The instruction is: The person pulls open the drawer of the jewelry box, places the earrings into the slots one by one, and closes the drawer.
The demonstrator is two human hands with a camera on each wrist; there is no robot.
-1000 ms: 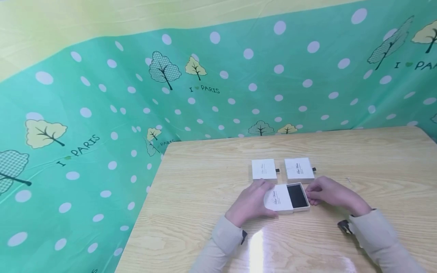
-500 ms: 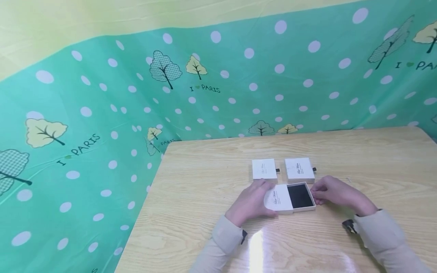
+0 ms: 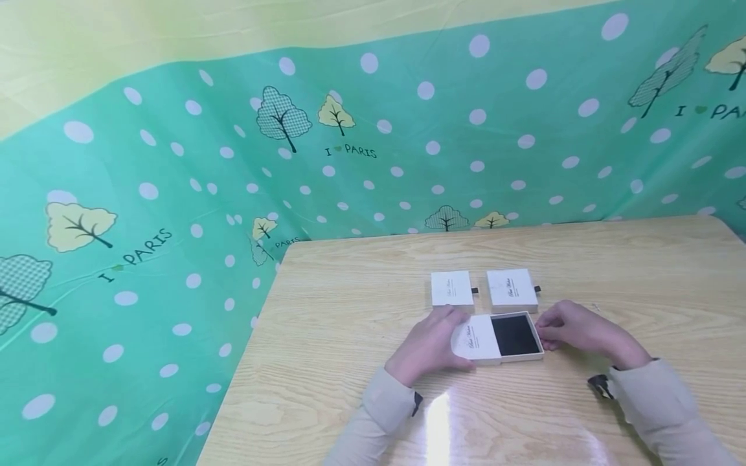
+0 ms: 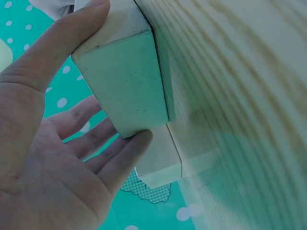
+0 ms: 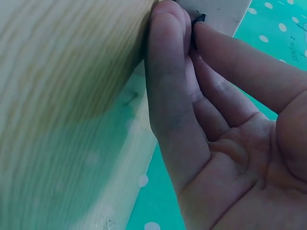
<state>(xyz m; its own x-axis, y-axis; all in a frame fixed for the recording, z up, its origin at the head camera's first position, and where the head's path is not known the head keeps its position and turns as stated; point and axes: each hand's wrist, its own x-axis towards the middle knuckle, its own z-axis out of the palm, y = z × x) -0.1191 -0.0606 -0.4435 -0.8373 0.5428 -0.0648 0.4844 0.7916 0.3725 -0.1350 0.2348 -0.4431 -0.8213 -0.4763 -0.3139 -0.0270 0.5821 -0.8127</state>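
My left hand (image 3: 428,346) braces the box sleeve (image 3: 476,341) steady — right hand (image 3: 568,329) pinches the tray's (image 3: 515,335) black pull tab (image 5: 197,19), near the table's (image 3: 350,323) front edge.

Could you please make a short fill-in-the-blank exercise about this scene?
1. The left hand holds the white ____ of the near box.
2. The right hand pinches a small black ____ on the drawer.
3. Behind it lie ____ closed boxes.

Missing words: sleeve; tab; two
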